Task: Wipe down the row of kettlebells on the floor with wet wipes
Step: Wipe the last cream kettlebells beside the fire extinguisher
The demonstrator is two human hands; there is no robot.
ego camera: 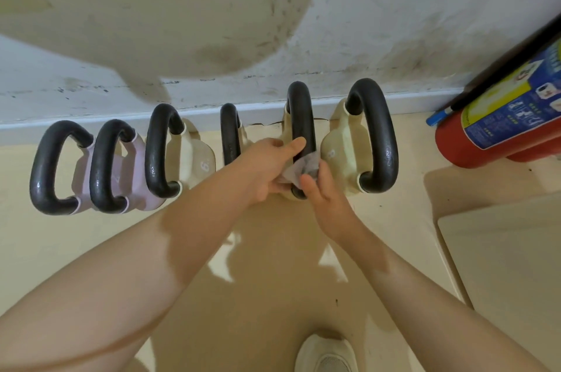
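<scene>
Several kettlebells stand in a row on the floor against the wall, all with black handles. The two at the left (121, 171) have pale purple bodies; the others are cream. My left hand (270, 168) holds the near part of the handle of the second kettlebell from the right (300, 116), its index finger laid across the bar. My right hand (321, 192) presses a crumpled greyish wet wipe (303, 168) against the same handle. The rightmost kettlebell (373, 135) bears the number 8.
A red fire extinguisher (498, 123) with a blue and yellow label leans at the right by the wall. A pale board or mat (504, 262) lies on the floor at the right. My white shoe (326, 353) shows at the bottom. A scuffed white wall (364, 38) rises behind the row.
</scene>
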